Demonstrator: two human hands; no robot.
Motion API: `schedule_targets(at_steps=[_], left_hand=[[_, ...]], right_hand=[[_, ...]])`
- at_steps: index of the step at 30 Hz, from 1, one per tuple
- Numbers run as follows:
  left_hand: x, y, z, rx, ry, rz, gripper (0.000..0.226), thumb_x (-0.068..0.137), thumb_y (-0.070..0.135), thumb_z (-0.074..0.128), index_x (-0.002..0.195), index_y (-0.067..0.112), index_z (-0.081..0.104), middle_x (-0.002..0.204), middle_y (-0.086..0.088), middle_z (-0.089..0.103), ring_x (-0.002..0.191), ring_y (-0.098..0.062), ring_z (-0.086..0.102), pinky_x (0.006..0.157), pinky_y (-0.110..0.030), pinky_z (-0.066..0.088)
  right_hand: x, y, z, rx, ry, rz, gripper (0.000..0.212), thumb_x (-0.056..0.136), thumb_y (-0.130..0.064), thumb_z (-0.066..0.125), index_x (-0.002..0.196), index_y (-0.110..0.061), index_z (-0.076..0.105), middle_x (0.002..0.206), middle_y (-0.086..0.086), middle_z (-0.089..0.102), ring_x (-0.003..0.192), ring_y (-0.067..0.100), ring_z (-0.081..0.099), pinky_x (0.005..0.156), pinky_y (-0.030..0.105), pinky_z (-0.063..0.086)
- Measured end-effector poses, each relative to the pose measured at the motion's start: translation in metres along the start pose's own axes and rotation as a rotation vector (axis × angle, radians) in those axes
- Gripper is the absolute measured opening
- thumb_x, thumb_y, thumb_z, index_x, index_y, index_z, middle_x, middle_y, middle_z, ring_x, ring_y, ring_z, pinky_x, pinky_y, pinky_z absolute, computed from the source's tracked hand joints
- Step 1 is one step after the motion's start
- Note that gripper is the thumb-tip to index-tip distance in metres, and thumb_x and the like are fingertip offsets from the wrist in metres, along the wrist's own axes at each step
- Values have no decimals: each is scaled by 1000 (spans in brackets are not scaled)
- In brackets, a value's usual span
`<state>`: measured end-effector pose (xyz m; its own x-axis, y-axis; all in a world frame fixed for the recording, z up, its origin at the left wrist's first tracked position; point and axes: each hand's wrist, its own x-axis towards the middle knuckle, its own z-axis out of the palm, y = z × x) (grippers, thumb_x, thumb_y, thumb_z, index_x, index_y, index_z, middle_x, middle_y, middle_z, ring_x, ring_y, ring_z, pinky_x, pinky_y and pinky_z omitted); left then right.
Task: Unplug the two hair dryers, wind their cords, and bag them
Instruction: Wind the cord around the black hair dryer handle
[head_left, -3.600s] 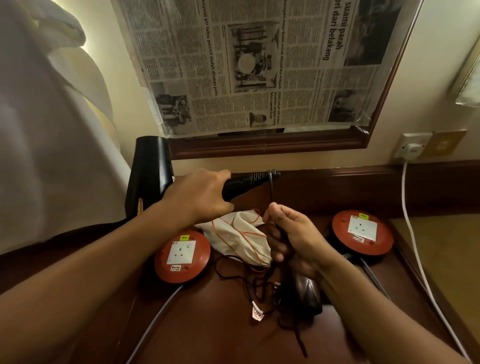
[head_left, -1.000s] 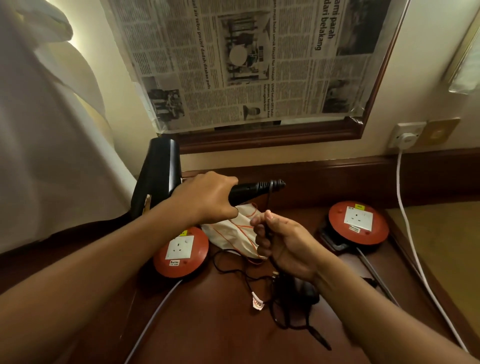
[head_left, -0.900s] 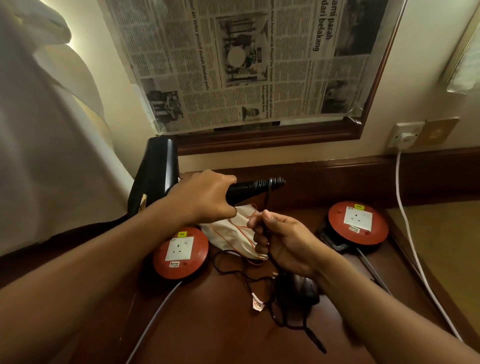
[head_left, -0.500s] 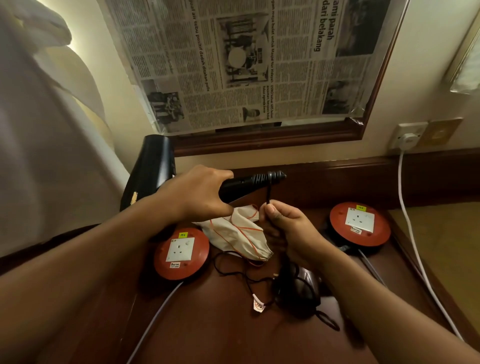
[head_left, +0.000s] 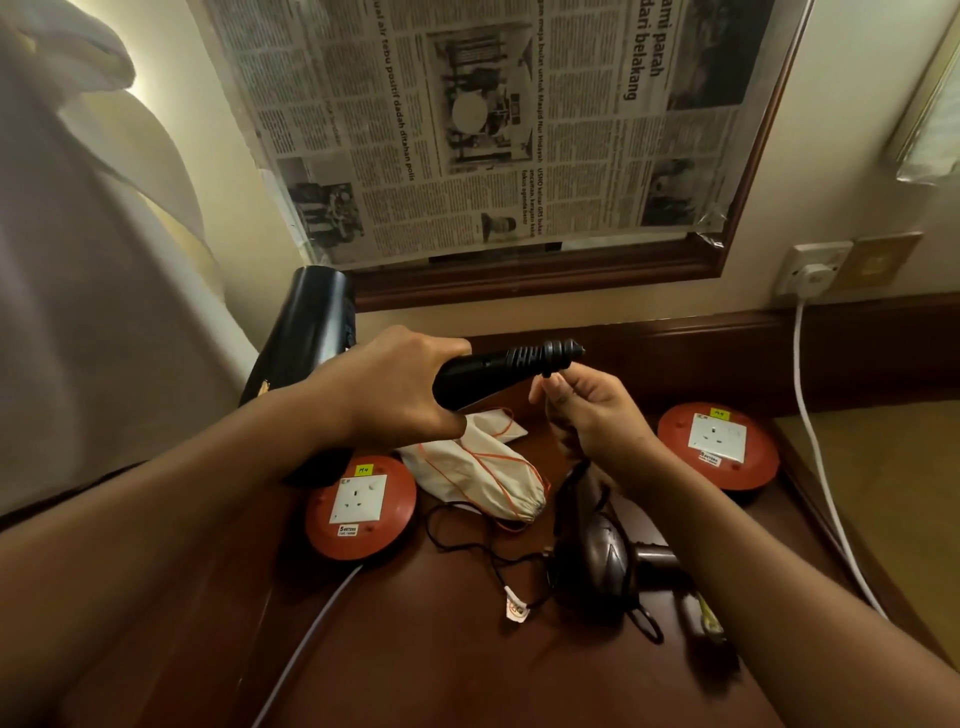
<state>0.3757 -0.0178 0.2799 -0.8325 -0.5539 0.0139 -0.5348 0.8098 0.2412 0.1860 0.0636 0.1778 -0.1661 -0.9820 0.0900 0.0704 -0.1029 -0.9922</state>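
Left hand (head_left: 384, 395) gripping black hair dryer (head_left: 322, 338) handle (ribbed, glossy plastic); right hand (head_left: 592, 415) pinching thin cord (head_left: 549, 382) just below handle tip.

A dark wooden desk (head_left: 426, 670) meets a cream wall (head_left: 810, 156) bearing a newspaper-covered framed mirror (head_left: 519, 130) and a socket (head_left: 815, 267).

Newspaper (head_left: 498, 119) above wall socket (head_left: 815, 267)

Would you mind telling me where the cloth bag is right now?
In the head view the cloth bag lies on the wooden table, centre, below the left hand, between the left red socket reel and the second hair dryer.
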Motion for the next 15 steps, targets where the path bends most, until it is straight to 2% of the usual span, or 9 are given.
schedule_targets(at_steps=[3, 6, 9, 13, 15], left_hand=[[0, 0, -2, 23, -11, 10, 32, 73, 31, 76, 78, 40, 45, 71, 12, 55, 65, -1, 55, 55, -14, 35], [1, 0, -5, 86, -26, 28, 33, 75, 34, 75, 80, 42, 43, 72, 14, 53, 66, -1, 53, 55, -16, 36], [2, 1, -6, 186, -37, 52, 29, 77, 38, 73, 96, 37, 51, 73, 15, 51, 68, -3, 53, 56, -18, 39], [5, 1, -1, 312, -62, 79, 35, 79, 39, 70, 107, 31, 52, 76, 13, 51, 71, -7, 55, 61, -25, 49], [6, 2, 2, 395, -88, 98, 37, 81, 41, 67, 112, 31, 50, 81, 12, 52, 74, -9, 55, 65, -26, 50]], right_hand=[[5, -11, -5, -93, 17, 10, 25, 99, -17, 42, 83, -10, 59, 54, -1, 40, 44, 11, 33, 44, 26, 27], [11, -23, -16, -212, -45, 30, 28, 99, -7, 40, 84, -16, 61, 56, 2, 43, 45, 11, 38, 44, 26, 31], [19, -36, -27, -328, -74, 40, 26, 95, -1, 47, 86, -18, 65, 56, 2, 49, 45, 13, 41, 43, 24, 34], [24, -58, -36, -434, -156, 33, 9, 88, -10, 62, 85, -14, 69, 76, 6, 64, 63, 24, 53, 56, 30, 44], [26, -66, -37, -515, -185, 39, 6, 85, -9, 66, 85, -13, 70, 78, 5, 68, 68, 19, 61, 61, 30, 51]])
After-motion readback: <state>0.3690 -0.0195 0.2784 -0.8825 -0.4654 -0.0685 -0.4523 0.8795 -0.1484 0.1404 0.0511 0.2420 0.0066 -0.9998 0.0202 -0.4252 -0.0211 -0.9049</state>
